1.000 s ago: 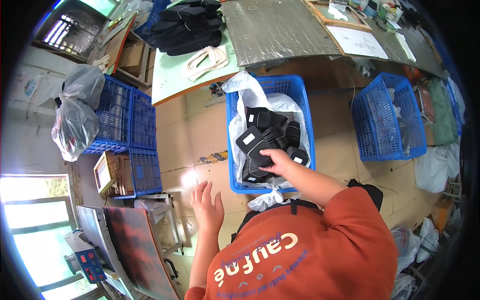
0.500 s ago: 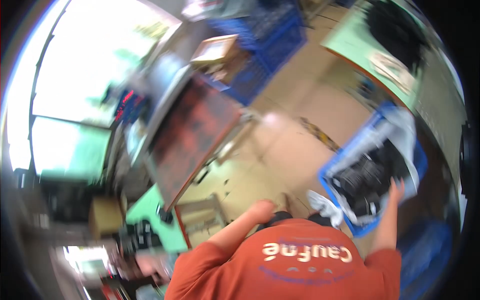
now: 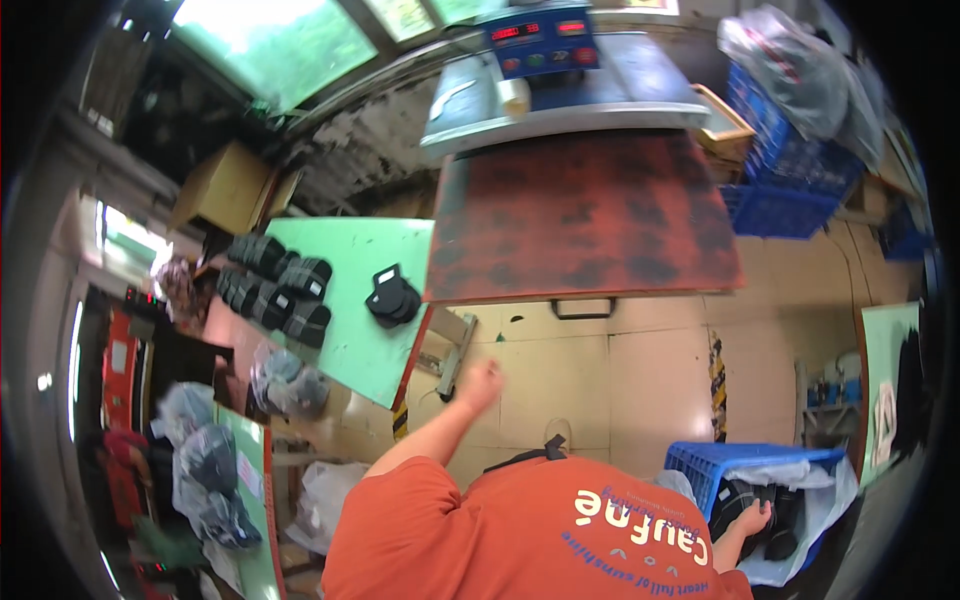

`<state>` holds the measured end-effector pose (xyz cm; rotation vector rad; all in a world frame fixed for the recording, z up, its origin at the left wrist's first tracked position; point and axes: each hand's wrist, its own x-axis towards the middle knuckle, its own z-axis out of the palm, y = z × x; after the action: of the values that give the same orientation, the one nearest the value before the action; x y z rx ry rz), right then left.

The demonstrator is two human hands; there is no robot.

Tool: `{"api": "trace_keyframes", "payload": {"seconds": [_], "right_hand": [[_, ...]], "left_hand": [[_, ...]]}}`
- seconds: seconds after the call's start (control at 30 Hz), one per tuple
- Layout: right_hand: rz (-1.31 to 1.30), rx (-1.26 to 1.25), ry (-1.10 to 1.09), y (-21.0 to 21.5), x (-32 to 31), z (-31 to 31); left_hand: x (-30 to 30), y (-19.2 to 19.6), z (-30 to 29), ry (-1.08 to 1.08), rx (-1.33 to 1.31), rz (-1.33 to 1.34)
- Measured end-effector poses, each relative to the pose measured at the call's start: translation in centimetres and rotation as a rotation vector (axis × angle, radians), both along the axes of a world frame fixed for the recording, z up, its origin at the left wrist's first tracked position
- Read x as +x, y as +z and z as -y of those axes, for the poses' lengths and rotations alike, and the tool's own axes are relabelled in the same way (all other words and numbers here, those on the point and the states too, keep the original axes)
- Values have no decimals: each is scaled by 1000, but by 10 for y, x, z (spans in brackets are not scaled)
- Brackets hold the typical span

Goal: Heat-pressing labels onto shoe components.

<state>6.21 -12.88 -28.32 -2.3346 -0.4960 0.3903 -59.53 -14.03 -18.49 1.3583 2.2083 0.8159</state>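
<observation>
Blue crate [image 3: 700, 462] lower right, plastic-lined, full of black pieces [image 3: 735, 500]. Right hand [image 3: 752, 518] resting on them, fingers loose, grip unclear tbh. Left hand [image 3: 480, 382] half-curled, holding nothing, hovering over tan floor [image 3: 600, 380] near green table [image 3: 340, 300].

Single head fisheye, looking steeply down over torso; rim probably distorted.

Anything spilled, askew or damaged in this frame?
Nothing stands out. The black pieces on the green table sit in neat stacks. The right hand rests on black pieces in the lined blue crate; the left hand is empty.
</observation>
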Motion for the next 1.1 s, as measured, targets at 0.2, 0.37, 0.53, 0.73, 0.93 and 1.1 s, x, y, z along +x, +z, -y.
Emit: {"api": "trace_keyframes", "payload": {"seconds": [0.2,0.37,0.53,0.73,0.93,1.1], "right_hand": [[-257,94,280,-3,-133,-116],[-321,253,572,68,-240,-179],[-103,416,782,144,-334,-244],[-344,805,1336,181,-534,-289],[-689,469,2079,217,-706,-241],[-915,158,2342,200,-763,-194]], "left_hand": [[-235,-31,28,1215,193,268],[-254,-21,-22,1351,293,586],[-248,10,-68,1423,-193,184],[-276,-20,-44,1241,-236,392],[-297,8,-17,1455,-189,157],[-363,46,67,1351,-328,-434]]}}
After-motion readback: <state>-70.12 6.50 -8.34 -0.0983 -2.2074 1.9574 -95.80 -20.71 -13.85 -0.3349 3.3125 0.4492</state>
